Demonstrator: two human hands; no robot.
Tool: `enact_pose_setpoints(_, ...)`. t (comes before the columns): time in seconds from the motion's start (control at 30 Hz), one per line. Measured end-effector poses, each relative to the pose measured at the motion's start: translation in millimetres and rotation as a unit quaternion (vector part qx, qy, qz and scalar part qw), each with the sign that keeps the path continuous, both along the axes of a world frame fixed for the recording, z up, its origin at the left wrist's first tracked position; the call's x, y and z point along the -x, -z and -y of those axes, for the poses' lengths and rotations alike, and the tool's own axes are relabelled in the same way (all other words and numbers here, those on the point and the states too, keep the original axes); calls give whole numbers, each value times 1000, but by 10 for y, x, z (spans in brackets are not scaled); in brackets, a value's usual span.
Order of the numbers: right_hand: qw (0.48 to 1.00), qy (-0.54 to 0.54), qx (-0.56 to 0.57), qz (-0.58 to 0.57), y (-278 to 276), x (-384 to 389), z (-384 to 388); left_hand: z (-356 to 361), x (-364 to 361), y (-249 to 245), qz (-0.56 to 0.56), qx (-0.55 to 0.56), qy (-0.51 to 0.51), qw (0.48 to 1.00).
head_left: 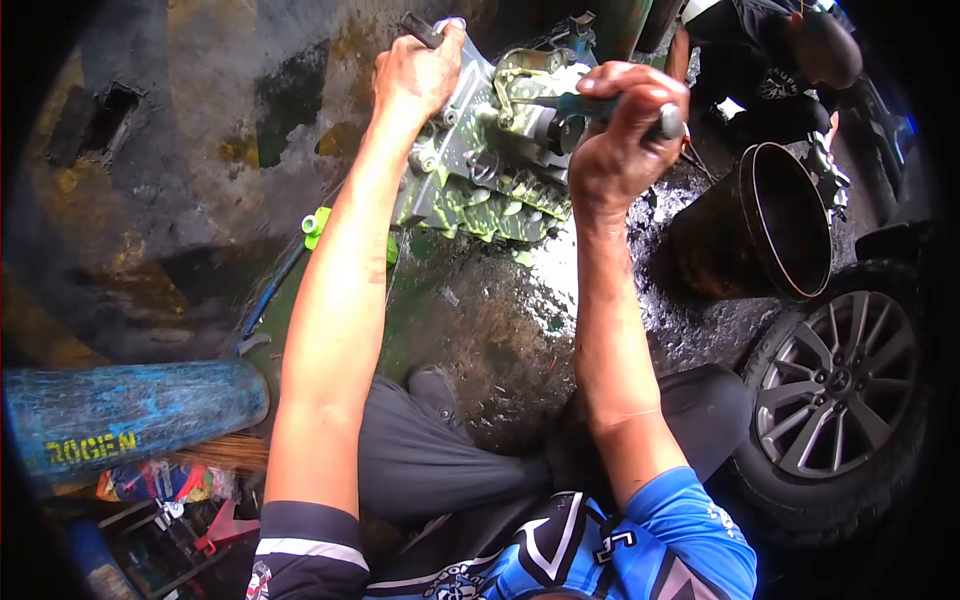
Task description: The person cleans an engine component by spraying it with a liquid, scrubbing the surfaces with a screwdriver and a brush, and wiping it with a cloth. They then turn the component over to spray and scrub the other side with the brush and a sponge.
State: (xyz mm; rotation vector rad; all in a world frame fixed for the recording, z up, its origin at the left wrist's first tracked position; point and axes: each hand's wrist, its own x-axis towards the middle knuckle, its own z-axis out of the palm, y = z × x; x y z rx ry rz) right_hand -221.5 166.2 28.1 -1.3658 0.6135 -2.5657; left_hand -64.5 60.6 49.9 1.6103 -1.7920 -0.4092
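A metal engine part [485, 165], splashed with yellow-green, lies on the wet floor at the upper middle. My right hand [630, 130] is closed around the handle of a screwdriver [585, 106], whose shaft points left to a curved bracket [505, 85] on the part. At the part's upper left edge, my left hand [418, 75] is closed, with a dark object [422, 30] sticking out above its fingers. What lies under the left palm is hidden.
To the right stand a dark bucket [690, 235] and a wheel [838, 385]. A blue cylinder [140, 410] lies at left, above a tray of tools [165, 550]. A green bottle-like item [316, 228] is beside my left forearm. Another person [790, 80] is at the upper right.
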Motion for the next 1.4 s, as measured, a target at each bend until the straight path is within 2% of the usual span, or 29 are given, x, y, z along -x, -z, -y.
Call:
enact_pose_setpoints(0.07,992,63,-92,-60,28,24,-112,32,7,28,-3,5,-14,1000)
enact_pose_setpoints(0.1,984,16,-163,-65,7,66,-238,43,5,17,-7,-4,-15,1000)
enact_pose_setpoints(0.13,960,44,-232,-152,0,168,-321,50,-14,23,-10,-15,-16,1000)
enact_pose_setpoints(0.2,888,-1,-404,-220,-117,289,-550,41,-35,-17,-20,-29,-10,999)
enact_pose_setpoints(0.27,863,-79,-451,-215,-2,332,-549,76,-34,6,-34,-32,-7,999)
enact_pose_setpoints(0.37,861,31,-346,-372,138,276,-359,103,-32,6,-50,-29,-10,998)
enact_pose_setpoints(0.47,881,-99,-389,-250,94,389,-461,120,-17,32,-40,-21,-17,999)
enact_pose_setpoints(0.53,882,-143,-397,-209,23,511,-588,174,-42,76,-43,-25,-14,999)
enact_pose_setpoints(0.6,885,-123,-397,-210,56,410,-501,217,-75,139,-40,-29,-10,999)
enact_pose_setpoints(0.7,863,-54,-412,-287,47,430,-469,241,-95,143,-61,-40,-15,997)
enact_pose_setpoints(0.8,916,-60,-352,-184,31,403,-602,258,-126,152,-71,-59,-17,996)
enact_pose_setpoints(0.83,924,-36,-331,-189,-24,349,-628,264,-135,166,-72,-68,-12,995)
enact_pose_setpoints(0.93,916,-27,-340,-209,-34,100,-591,253,-99,197,-81,-26,-36,996)
enact_pose_setpoints(0.97,886,51,-349,-300,-22,33,-560,246,-92,167,-77,-30,-24,996)
enact_pose_setpoints(1.0,872,82,-339,-343,-23,-73,-539,228,-80,145,-83,-24,-20,996)
enact_pose_setpoints(1.07,858,159,-257,-415,20,-243,-476,195,-64,135,-92,-12,-15,996)
enact_pose_setpoints(1.2,830,193,-253,-459,24,-363,-484,156,-74,62,-88,-39,9,995)
enact_pose_setpoints(1.27,825,188,-261,-464,-35,-384,-510,146,-52,46,-79,-17,7,997)
enact_pose_setpoints(1.4,837,191,-298,-418,-157,-409,-469,105,-12,3,-75,-9,25,997)
